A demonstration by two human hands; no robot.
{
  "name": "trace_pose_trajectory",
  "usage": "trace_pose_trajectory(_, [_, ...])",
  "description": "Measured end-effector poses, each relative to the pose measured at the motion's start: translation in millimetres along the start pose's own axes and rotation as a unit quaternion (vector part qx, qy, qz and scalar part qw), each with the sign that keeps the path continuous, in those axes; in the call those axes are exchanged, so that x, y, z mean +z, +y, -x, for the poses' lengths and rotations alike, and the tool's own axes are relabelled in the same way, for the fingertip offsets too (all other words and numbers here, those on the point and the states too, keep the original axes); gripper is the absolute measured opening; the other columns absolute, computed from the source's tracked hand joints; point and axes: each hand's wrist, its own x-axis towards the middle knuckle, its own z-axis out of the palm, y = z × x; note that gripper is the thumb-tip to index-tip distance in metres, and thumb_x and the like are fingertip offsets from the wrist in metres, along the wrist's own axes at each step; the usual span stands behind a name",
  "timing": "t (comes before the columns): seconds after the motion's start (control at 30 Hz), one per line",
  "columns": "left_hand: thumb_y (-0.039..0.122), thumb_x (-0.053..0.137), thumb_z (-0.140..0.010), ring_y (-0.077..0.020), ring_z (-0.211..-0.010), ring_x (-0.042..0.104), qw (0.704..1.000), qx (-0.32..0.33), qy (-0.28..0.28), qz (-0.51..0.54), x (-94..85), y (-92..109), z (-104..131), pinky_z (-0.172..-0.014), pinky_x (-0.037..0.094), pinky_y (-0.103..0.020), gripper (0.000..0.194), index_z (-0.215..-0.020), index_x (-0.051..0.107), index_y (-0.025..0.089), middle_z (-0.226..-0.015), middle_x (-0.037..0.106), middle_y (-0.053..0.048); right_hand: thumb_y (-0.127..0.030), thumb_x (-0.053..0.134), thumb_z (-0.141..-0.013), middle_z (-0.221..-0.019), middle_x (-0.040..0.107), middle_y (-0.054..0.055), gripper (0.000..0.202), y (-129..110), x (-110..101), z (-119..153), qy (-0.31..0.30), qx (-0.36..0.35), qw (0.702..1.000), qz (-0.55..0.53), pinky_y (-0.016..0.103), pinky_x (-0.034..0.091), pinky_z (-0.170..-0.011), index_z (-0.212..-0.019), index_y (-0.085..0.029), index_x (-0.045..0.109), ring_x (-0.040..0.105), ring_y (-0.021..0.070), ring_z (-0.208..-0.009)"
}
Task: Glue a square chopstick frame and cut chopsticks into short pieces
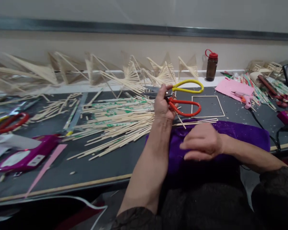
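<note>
Dark sleeve (276, 191) snagging purple cloth (244, 131) could shift sticks (201, 122); left hand (162, 105) fingers wrap scissors (176, 88), right hand (203, 140) fingers curl inward, pinch indeterminable.

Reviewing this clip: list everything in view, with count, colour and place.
scissors: one, yellow and red handles, left hand
second scissors: one, red and yellow, far left
loose sticks: many, pale, some green-marked, centre
stick frame: one, pale, right of scissors
fan-like stick models: several, pale, along wall
bottle: one, brown, red lid, by wall
glue gun: one, pink, right
pink sheet: one, right
pink strip: one, left
magenta devices: two, left and right edges
cloth: one, purple, front edge
table: one, dark grey, beneath
edge clutter: uncountable, mixed, blurred
left hand: one, bare, centre
right hand: one, bare, above cloth
</note>
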Motion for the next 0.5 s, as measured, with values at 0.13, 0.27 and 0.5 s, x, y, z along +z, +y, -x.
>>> trace_pose_trajectory(0.13, [0.046,0.073,-0.066,-0.0044,-0.034,0.034,0.998,0.038,0.012,-0.047,10.1,-11.0,8.5,-0.031,0.021,-0.018,0.029,-0.067,0.063,0.019,-0.047,0.047,0.005,-0.037,0.046,-0.093,-0.117,0.059,0.011,0.035,24.8,-27.3,0.7,0.131,0.219,0.958,0.130,0.047,0.046,-0.094,-0.123,-0.021,0.054,0.054,0.0264,-0.111])
trace_pose_trajectory(0.27, [0.043,0.077,-0.061,-0.0067,-0.047,0.046,0.990,0.101,-0.015,-0.100,20.3,-18.8,20.3,-0.039,0.031,-0.019,0.027,-0.063,0.067,0.018,-0.059,0.057,0.001,-0.032,0.055,-0.085,-0.128,0.052,0.015,0.053,45.4,-27.6,2.9,0.113,0.245,0.948,0.170,0.050,0.040,-0.102,-0.134,-0.016,0.043,0.047,0.0311,-0.120])
trace_pose_trajectory(0.5, [0.051,0.078,-0.060,-0.0050,-0.044,0.040,0.984,0.086,-0.087,-0.127,22.9,-17.7,33.3,-0.040,0.030,-0.020,0.038,-0.072,0.065,0.017,-0.059,0.054,0.003,-0.016,0.056,-0.074,-0.124,0.054,0.013,0.087,52.6,-11.6,7.5,0.084,0.328,0.937,0.087,0.044,0.052,-0.080,-0.150,-0.023,0.013,0.057,0.0271,-0.100])
